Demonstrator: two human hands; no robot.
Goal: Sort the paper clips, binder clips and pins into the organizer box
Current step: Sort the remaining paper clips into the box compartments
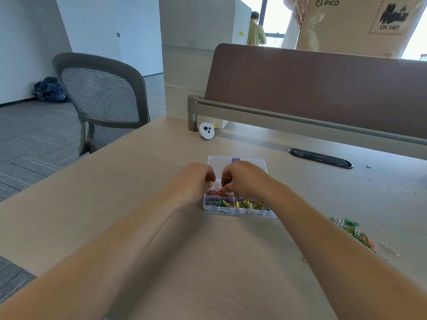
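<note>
My right grip (242,179) pinches a paper clip (227,182) over the red paper clips (217,193) in the open organizer box (240,212) mid-worktop (138,181). My left grip (196,181) is curled beside it; I cannot tell if it holds anything. Yellow binder clips (247,204) sit in the box's near row. A loose clip pile (353,229) lies well apart to the right.

Over the box (240,211) on a desk (138,181), the left hand (194,181) hovers curled; the right hand (242,179) pinches red clips (218,192); loose clips (353,229) lie right.
</note>
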